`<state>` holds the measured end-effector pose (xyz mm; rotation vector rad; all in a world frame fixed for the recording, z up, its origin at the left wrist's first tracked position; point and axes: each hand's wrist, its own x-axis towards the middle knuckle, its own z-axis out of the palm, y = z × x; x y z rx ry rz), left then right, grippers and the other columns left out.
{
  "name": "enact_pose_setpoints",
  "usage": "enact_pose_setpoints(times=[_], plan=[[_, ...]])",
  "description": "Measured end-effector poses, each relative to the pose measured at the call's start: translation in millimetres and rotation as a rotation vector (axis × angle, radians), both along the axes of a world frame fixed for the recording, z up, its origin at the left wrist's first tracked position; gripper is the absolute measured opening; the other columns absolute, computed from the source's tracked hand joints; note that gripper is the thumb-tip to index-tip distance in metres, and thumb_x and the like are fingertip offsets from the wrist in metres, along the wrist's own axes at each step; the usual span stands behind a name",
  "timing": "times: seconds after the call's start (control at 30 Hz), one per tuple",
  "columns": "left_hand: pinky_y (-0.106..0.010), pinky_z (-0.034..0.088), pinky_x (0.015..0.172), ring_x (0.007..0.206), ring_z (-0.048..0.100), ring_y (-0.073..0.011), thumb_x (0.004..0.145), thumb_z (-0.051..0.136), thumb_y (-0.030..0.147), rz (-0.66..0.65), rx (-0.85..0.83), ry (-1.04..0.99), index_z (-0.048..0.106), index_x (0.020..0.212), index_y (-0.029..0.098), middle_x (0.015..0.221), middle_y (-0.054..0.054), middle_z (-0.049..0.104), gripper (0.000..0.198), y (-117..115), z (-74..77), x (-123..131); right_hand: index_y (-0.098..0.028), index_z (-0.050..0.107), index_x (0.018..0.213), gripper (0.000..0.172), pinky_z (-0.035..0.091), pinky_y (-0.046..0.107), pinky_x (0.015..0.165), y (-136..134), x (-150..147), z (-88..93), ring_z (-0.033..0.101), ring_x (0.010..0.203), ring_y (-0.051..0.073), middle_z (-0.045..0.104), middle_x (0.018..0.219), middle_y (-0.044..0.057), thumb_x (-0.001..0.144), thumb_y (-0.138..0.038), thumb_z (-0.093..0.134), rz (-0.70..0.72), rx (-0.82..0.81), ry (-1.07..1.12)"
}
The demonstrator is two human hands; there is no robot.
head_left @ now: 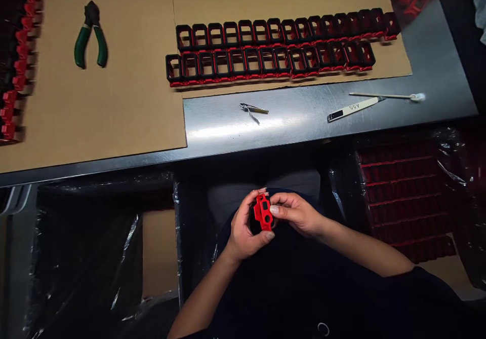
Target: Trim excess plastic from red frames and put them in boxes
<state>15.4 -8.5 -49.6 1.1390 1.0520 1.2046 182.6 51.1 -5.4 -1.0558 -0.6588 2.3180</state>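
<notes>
Above my lap, my left hand [245, 227] is wrapped round a small red plastic housing [261, 212] with a square opening and a round hole in its face. My right hand [294, 212] pinches the same housing at its right edge, thumb on the face. Its underside is hidden by my fingers. Beyond the hands, on the metal table, lies a nail clipper [253, 110] with its lever swung out. To its right are a white-handled blade tool [353, 109] marked A55 and a cotton swab [387, 96].
Two rows of red and black housings [231, 65] stand on cardboard [125, 111]. Green-handled pliers [91, 35] lie at the left, near more red parts [18, 75]. Below the table edge, a plastic-lined bin [87, 248] is at left and a box of stacked red parts [406, 197] at right.
</notes>
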Motion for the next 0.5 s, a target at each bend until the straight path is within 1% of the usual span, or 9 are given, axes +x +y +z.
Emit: enact_pose_setpoints(times=[0.17,0.3,0.5], plan=[[-0.051,0.048,0.109,0.13,0.059,-0.0334,0.075,0.08,0.053,0.0,0.031,0.029,0.042,0.147,0.025,0.141,-0.017,0.059,0.086,-0.2,-1.4,-0.1,-0.015,0.068,0.083,0.035,0.054,0.023,0.064,0.5,0.0,0.1,0.066,0.068,0.011,0.071,0.077,0.001,0.072,-0.043,0.087,-0.013,-0.071,0.011],[-0.052,0.048,0.109,0.129,0.059,-0.0335,0.076,0.08,0.051,0.009,0.071,0.081,0.04,0.148,0.024,0.14,-0.018,0.059,0.087,-0.4,-2.7,-0.5,-0.014,0.067,0.088,0.039,0.054,0.024,0.067,0.8,0.8,0.8,0.067,0.069,0.011,0.071,0.077,0.0,0.071,-0.042,0.089,-0.01,-0.109,0.033],[-0.051,0.048,0.108,0.128,0.06,-0.0331,0.076,0.081,0.045,0.025,0.112,0.148,0.038,0.149,0.023,0.139,-0.018,0.059,0.088,-0.1,-5.0,0.6,-0.015,0.061,0.095,0.043,0.053,0.026,0.071,0.5,2.3,0.0,0.066,0.071,0.011,0.071,0.084,0.001,0.072,-0.039,0.088,0.033,-0.138,0.071]])
